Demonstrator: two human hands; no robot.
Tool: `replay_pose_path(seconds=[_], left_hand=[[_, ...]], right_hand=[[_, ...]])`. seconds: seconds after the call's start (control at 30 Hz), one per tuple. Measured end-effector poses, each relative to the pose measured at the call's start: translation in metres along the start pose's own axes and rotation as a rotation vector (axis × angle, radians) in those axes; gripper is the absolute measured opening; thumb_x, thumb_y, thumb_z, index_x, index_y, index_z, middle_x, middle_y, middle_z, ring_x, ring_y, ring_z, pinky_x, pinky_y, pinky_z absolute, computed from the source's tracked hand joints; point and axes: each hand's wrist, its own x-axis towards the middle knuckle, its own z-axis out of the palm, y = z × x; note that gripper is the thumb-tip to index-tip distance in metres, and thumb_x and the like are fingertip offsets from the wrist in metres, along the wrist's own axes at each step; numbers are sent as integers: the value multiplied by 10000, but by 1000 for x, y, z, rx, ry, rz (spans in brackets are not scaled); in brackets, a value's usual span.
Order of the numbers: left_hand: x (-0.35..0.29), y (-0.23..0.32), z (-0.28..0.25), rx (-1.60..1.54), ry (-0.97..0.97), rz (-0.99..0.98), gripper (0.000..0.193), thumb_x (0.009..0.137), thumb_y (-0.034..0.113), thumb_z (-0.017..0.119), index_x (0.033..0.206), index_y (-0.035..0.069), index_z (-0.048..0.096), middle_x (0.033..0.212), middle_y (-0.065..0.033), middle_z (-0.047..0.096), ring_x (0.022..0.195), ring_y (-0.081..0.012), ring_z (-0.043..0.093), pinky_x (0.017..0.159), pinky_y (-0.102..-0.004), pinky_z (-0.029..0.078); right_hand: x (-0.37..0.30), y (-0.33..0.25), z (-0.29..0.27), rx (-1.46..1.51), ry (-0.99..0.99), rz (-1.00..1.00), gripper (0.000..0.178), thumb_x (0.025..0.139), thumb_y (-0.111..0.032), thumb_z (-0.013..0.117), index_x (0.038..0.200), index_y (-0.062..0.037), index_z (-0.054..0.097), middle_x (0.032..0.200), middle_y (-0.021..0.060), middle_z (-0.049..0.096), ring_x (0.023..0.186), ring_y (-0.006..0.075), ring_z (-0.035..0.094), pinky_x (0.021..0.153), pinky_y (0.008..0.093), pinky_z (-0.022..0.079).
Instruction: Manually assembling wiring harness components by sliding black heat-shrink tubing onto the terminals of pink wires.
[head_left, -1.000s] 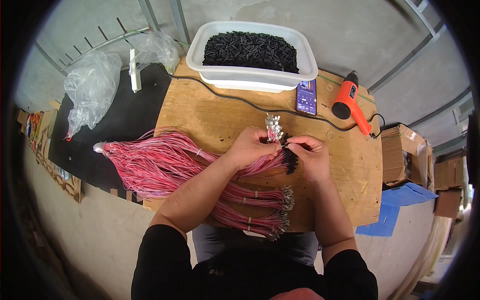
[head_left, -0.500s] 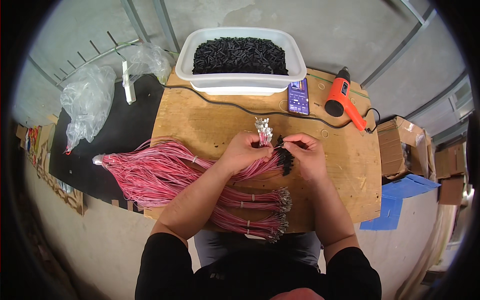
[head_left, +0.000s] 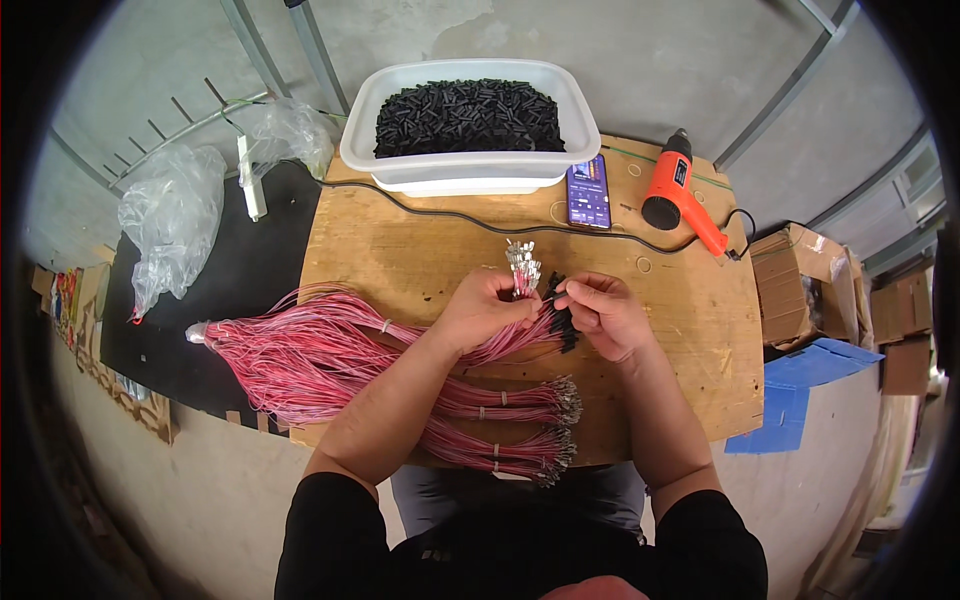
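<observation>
My left hand (head_left: 487, 312) is closed around a bundle of thin pink-and-white wires, whose bare metal terminals (head_left: 523, 262) stick up above my thumb. Just to its right, my right hand (head_left: 608, 314) pinches a small black sleeve (head_left: 559, 294) between thumb and forefinger, close to the left fingertips. Several more black sleeves (head_left: 566, 335) sit on wire ends below the pinch, partly hidden by the right fingers. The long pink wires (head_left: 285, 355) trail away to the left under my left forearm. Nearer me lie tied wire bundles (head_left: 500, 412) with terminals at their right ends.
A white plastic tub (head_left: 360, 150) full of short black tubes stands at the table's back. Beside it lie a phone (head_left: 588, 193) and an orange heat gun (head_left: 675, 190). A black cord (head_left: 450, 213) crosses the wooden table (head_left: 700, 350). Clear plastic bags (head_left: 180, 220) are at left, cardboard boxes (head_left: 800, 280) at right.
My right fingertips have moved slightly left and down toward my left hand, and the dark sleeve now shows between them. The left hand keeps its hold; the whole view has shifted a little.
</observation>
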Motion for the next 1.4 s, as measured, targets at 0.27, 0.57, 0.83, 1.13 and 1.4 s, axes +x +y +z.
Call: replay_pose_path(seconds=[0.27, 0.57, 0.83, 1.13, 1.4], left_hand=[[0, -1, 1, -33, -15, 12, 117, 906, 76, 703, 936, -38, 700, 799, -45, 683, 733, -99, 637, 694, -250, 535], [0, -2, 1, -25, -14, -10, 121, 913, 79, 705, 952, -35, 703, 801, -45, 684, 736, -97, 637, 693, -241, 530], [1, 0, 0, 70, -7, 0, 87, 898, 40, 705, 950, -29, 702, 822, -38, 677, 765, -99, 623, 728, -245, 509], [0, 3, 2, 112, 13, -18, 110, 882, 34, 725, 981, -10, 703, 862, -10, 674, 789, -79, 611, 736, -238, 502], [-2, 4, -2, 51, -122, 28, 257, 844, -12, 723, 1087, 10, 643, 951, -15, 695, 872, -80, 626, 792, -246, 511]], right_hand=[[0, 1, 2, -28, 6, -12, 161, 945, -134, 685, 1025, 6, 686, 858, 94, 717, 524, 23, 400, 483, 180, 303], [1, 4, 0, -66, 21, -24, 179, 920, -145, 723, 1019, 2, 693, 856, 96, 718, 523, 23, 404, 479, 175, 300], [2, 1, -3, -65, 135, -111, 194, 962, -189, 661, 998, -1, 697, 811, 73, 686, 485, 27, 370, 464, 198, 267], [5, 7, -3, -141, 223, -279, 126, 925, -115, 703, 969, 2, 693, 808, 19, 666, 557, 29, 465, 529, 186, 355], [0, 23, 13, -565, 133, -456, 113, 864, 19, 730, 965, -28, 710, 800, -41, 659, 674, 4, 498, 604, 176, 383]])
